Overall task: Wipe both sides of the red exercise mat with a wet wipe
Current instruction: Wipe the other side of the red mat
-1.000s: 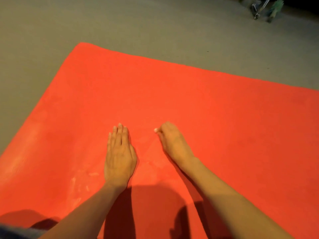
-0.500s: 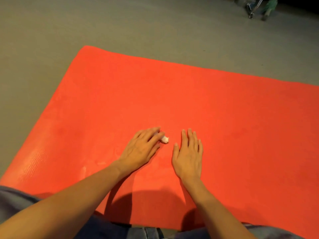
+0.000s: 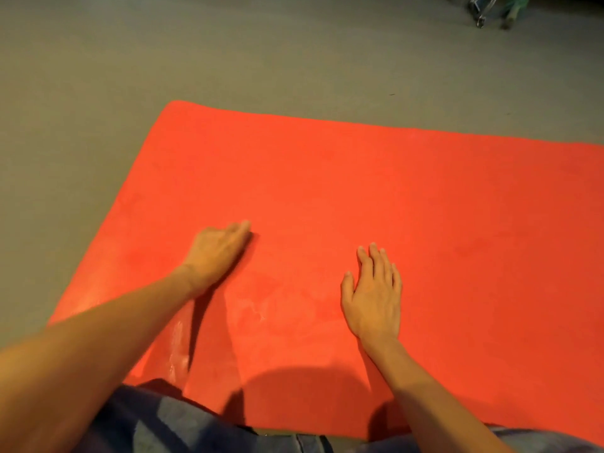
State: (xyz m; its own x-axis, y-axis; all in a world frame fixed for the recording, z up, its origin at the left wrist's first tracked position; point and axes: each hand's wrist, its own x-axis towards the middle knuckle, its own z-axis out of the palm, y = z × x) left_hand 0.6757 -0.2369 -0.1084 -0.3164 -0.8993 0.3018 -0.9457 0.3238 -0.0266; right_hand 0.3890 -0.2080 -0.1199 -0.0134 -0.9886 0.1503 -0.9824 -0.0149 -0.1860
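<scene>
Head view: one red exercise mat (image 3: 359, 191) spreads from centre out to 3 o'clock. Grey floor (image 3: 196, 53) stretches beyond its far edge toward 12 and past its corner toward 9. Two hands lie on the mat. The left hand (image 3: 217, 250), at 9 o'clock of centre, is blurred, fingers together against the mat; I cannot tell whether it holds anything. The right hand (image 3: 372, 299), at 5 o'clock, presses flat with its fingers straight and slightly spread.

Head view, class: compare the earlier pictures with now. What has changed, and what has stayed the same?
The left hand has slid left across the red mat; the white wipe seen at its fingertips half a second ago is now out of sight. The right hand stays flat on the mat, which lies unmoved.
</scene>
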